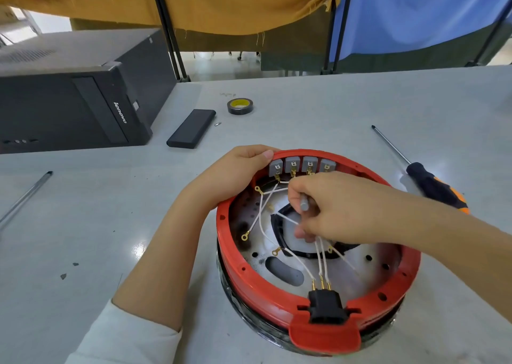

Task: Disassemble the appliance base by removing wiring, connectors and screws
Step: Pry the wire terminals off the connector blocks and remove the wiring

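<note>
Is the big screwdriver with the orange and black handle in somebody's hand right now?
No, the screwdriver lies on the table, behind the right hand.

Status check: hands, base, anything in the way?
Left hand steadies appliance base rim. Right hand grips white wires inside. Screwdriver idle on table.

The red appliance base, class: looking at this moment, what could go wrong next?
1. The right hand grips a bundle of white wires; tugging might snap them at the black connector.
2. The left hand steadies only the rim of the red appliance base, so it could slide.
3. The screwdriver lies loose nearby and may roll.
</note>
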Demonstrator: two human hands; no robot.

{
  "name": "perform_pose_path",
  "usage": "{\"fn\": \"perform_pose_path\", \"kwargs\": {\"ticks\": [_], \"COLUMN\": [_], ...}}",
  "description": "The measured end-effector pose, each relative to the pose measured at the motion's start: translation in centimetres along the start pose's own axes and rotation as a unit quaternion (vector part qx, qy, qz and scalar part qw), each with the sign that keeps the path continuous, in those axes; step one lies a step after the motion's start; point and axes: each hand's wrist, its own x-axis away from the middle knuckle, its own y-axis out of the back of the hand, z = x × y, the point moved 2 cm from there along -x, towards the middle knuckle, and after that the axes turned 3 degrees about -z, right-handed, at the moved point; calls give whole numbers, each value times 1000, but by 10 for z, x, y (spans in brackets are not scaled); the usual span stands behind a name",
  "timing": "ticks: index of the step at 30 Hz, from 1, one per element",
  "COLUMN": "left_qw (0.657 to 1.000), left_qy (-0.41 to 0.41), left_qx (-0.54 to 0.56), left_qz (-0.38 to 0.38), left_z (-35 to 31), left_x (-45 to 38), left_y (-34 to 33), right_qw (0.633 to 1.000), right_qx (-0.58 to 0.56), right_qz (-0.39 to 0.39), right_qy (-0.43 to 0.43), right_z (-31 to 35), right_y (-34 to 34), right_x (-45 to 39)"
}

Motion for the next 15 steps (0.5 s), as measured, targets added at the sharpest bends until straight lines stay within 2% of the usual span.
{"fn": "perform_pose_path", "kwargs": {"ticks": [2,6,12,15], "left_qw": [1000,1000,1000,1000], "left_qy": [-1,-4,-9,-2], "left_qx": [-4,-6,-16,-16], "left_qz": [-3,-5,-10,-13], "left_z": [0,-1,-4,-6], "left_x": [0,0,1,2], "left_y": [0,0,0,1], "right_qw": [998,980,901,883], "right_qx": [-66,-179,-336,-378], "right_qz": [-2,-82,-270,-275], "right_qy": [-2,19,43,35], "right_z": [-4,-3,3,-3], "right_y": [4,14,38,60], "right_x": [8,18,1,-31]}}
